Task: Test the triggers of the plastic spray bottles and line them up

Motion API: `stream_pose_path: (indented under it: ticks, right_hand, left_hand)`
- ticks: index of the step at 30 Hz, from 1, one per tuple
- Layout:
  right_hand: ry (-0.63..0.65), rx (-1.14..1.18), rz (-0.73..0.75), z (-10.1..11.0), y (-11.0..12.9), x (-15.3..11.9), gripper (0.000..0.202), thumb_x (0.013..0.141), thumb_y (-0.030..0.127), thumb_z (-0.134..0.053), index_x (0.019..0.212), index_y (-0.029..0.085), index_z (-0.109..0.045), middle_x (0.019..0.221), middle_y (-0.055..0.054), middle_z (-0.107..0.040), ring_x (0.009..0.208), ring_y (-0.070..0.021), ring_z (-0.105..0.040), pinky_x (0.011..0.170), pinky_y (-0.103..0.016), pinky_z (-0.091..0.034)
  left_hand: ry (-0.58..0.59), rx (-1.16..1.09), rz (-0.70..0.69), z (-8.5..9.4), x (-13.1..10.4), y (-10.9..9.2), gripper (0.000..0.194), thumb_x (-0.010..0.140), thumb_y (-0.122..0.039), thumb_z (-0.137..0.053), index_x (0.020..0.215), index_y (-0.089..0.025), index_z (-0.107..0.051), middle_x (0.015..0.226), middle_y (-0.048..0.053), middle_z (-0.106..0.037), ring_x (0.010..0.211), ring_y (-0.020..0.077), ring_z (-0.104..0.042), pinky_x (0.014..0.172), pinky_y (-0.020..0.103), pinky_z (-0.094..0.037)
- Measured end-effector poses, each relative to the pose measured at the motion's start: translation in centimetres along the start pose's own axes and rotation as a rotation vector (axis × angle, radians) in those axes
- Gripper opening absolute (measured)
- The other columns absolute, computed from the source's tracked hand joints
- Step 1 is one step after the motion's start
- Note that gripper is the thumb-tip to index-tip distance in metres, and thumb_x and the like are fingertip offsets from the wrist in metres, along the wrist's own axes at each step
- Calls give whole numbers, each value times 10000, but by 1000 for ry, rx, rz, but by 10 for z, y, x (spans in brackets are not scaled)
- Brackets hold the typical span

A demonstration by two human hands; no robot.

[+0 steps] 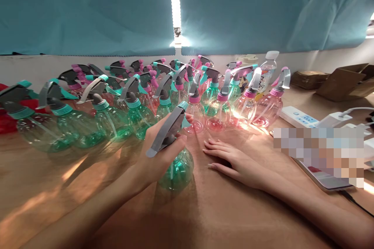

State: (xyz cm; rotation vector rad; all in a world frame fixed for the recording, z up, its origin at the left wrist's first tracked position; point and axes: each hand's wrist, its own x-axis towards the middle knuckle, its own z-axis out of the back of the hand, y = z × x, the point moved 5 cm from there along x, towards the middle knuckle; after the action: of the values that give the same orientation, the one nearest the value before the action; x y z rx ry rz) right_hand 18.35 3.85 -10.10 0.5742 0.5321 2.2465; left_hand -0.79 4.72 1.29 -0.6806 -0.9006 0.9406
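My left hand [160,151] is wrapped round the neck of a green spray bottle [178,173] with a grey and teal trigger head, in front of the other bottles. The fingers hide its collar. Flat on the table, fingers stretched out, lies my right hand [233,159], holding nothing, just right of that bottle. Behind the hands stand several more green spray bottles [140,118] with teal collars. Several pink spray bottles [217,116] with magenta collars stand to their right and further back.
A white power strip [300,116] with plugs lies at the right, beside a phone-like device [327,179]. Cardboard boxes [341,83] and a clear drink bottle [267,72] stand at the back right. Something red [8,118] sits far left. Teal cloth [87,11] covers the wall.
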Motion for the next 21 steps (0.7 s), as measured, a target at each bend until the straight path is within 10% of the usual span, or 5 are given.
stream_pose_path:
  ticks: [21]
  right_hand:
    - [13,-3,-38,1,-3,-4,495,965,448,-491,1400,213,-497,1474,-74,-472,1413,-253,-334,1156,-488,-311]
  left_hand:
    - [1,-9,-19,-1,1,2,293,799,-240,-511,1077,-210,-598,745,-17,-569,647,153,-575,575,286,-421]
